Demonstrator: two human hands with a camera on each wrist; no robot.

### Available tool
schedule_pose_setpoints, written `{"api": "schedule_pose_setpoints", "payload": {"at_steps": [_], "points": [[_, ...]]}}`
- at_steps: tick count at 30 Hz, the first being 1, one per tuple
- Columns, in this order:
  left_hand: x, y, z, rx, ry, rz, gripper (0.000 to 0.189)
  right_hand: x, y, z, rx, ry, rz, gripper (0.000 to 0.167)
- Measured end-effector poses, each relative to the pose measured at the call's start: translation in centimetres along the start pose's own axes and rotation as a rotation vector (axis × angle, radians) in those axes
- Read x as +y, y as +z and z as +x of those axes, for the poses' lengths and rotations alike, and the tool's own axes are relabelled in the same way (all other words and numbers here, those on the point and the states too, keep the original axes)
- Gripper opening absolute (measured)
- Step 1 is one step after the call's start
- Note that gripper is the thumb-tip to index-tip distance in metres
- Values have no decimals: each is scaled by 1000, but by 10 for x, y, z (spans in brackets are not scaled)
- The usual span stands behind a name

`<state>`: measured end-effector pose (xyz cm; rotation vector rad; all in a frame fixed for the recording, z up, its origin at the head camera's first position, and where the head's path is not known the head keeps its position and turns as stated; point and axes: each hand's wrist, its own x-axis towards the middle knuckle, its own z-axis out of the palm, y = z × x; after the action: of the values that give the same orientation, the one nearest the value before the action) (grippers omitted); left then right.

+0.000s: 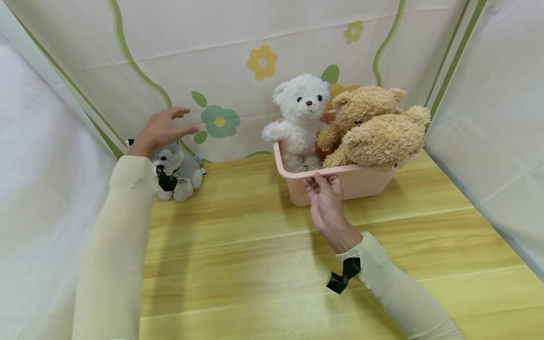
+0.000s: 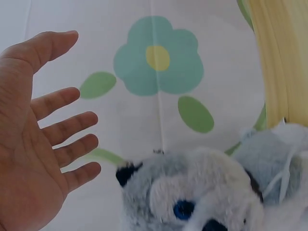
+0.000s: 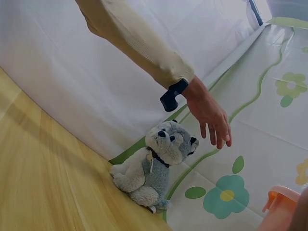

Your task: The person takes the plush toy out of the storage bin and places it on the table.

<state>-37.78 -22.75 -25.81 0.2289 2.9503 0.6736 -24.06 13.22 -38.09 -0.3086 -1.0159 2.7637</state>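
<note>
In the upper left of the head view, the left hand is raised with its fingers extended and thumb held apart, near a grey-and-white plush dog with a dark collar. The dog sits on the pale, wood-grained counter; the right wrist view shows the hand apart from it, beside its head.

Right of centre, the right hand pinches the near rim of a pink, rectangular plastic bin, thumb at the rim and fingers curled. The bin stands on the counter. At its left end, a fluffy white teddy bear is upright, facing forward. To the right, a shaggy tan teddy bear leans behind a second tan plush bear, which lies tilted across the near rim.

A white cloth backdrop with printed flowers and green vines fills the top of the frame. Cream sleeves cover both arms.
</note>
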Motion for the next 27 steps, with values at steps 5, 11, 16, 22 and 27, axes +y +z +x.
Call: {"api": "schedule_pose_setpoints", "payload": {"at_steps": [5, 11, 16, 22, 27], "points": [[13, 2, 6, 11, 41, 5, 83, 0, 0, 0, -2, -9, 3, 8], [30, 3, 12, 9, 64, 16, 79, 0, 1, -1, -3, 2, 6, 8], [42, 7, 17, 13, 80, -3, 78, 0, 0, 0, 4, 6, 7, 8], [56, 16, 25, 3, 91, -67, 77, 0, 0, 0, 9, 9, 6, 9], [68, 23, 30, 11, 111, -88, 75, 0, 0, 0, 12, 6, 6, 9]]}}
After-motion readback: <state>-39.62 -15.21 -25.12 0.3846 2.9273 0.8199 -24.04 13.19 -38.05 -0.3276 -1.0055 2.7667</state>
